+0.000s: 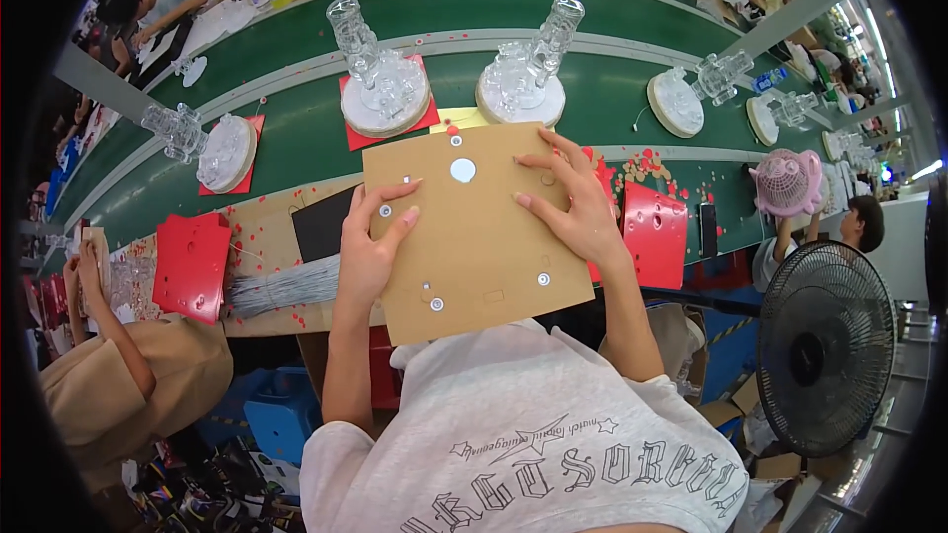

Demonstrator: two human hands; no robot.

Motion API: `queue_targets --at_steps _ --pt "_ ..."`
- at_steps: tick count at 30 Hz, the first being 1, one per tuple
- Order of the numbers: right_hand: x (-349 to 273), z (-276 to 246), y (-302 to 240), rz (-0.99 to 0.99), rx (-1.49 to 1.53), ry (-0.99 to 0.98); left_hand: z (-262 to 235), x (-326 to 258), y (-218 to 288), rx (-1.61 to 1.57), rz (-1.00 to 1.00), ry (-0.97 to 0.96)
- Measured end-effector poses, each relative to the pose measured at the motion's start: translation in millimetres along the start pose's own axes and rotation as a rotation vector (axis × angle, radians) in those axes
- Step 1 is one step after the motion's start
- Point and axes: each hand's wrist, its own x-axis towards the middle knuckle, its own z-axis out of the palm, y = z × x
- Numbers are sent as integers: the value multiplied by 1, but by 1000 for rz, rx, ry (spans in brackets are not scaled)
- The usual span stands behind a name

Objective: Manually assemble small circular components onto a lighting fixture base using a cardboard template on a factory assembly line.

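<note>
1. Through the head camera I have a brown board [474, 247] between my two hands, its face turned up at me, its lower edge near the shirt [523, 415].
2. My left hand [367, 252] is at the board's left edge; thumb and forefinger lie parted on its face. The other fingers are hard to make out, so I can't tell whether they grip.
3. My right hand [581, 212] rests on the upper right of the board, fingers spread wide on the face.
4. Between the fingers, toward the top, I see a pale disc [462, 171]; below the left fingers, a round fitting [436, 305].
5. Beyond the fingers, two glass pieces [380, 89] stand on round bases on the green desk [607, 104].
6. Left of the left fingers lie a black sheet [321, 224], a wire bundle [281, 286] and, farther out, red sheets [191, 271].
7. Right of the right fingers I have a red folder [654, 237], scattered red bits [642, 168], a phone [707, 230] and a pink fan [788, 183].
</note>
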Motion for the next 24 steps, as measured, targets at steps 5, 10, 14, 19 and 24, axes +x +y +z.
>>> queue_targets --at_steps 5,10,14,19,24 --pt "4 9 30 -43 312 114 5 -4 5 338 228 286" --pt "-32 32 109 430 408 276 17 -38 52 706 435 37" --pt "-46 90 133 378 27 -37 74 -59 61 908 431 -211" --pt "-56 142 98 321 48 -105 79 -61 51 995 453 -209" --pt "-78 165 79 261 68 -57 74 -61 47 1087 553 -305"
